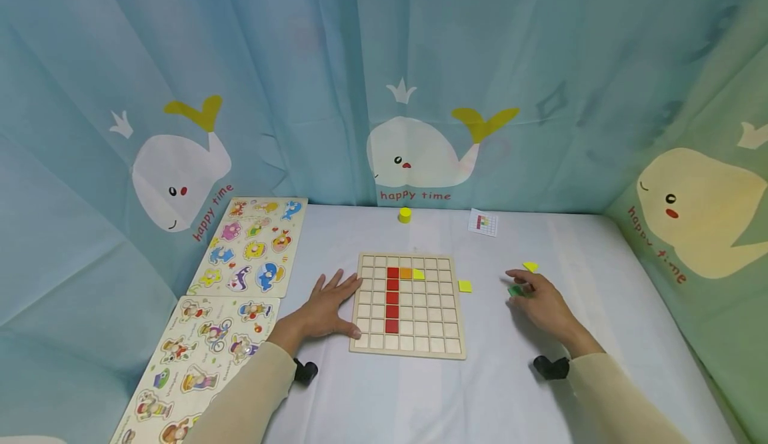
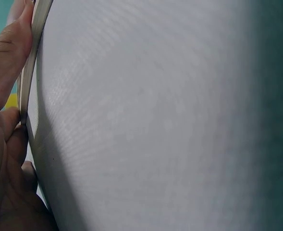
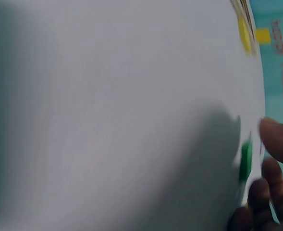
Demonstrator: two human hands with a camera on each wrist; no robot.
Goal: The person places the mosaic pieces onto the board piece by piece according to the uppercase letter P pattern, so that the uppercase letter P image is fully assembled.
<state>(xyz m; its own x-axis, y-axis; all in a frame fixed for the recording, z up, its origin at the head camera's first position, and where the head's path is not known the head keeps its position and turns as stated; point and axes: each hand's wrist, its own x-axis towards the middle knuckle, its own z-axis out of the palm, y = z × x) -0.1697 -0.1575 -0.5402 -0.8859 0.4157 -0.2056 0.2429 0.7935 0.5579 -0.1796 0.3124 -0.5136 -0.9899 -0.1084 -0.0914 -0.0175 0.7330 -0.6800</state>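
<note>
A square wooden grid board lies on the table. Its grid holds a column of several red tiles, with an orange tile and a yellow-and-white tile beside the top one. My left hand, fingers spread, rests at the board's left edge, thumb touching its lower left side. To the right of the board, my right hand hovers low with fingers loosely bent around a green tile. In the right wrist view the green tile appears near the tabletop, apart from the thumb.
A yellow square tile lies by the board's right edge, and a yellow piece beyond my right hand. Farther back are a yellow cylinder and a pattern card. Two picture puzzle boards lie at the left.
</note>
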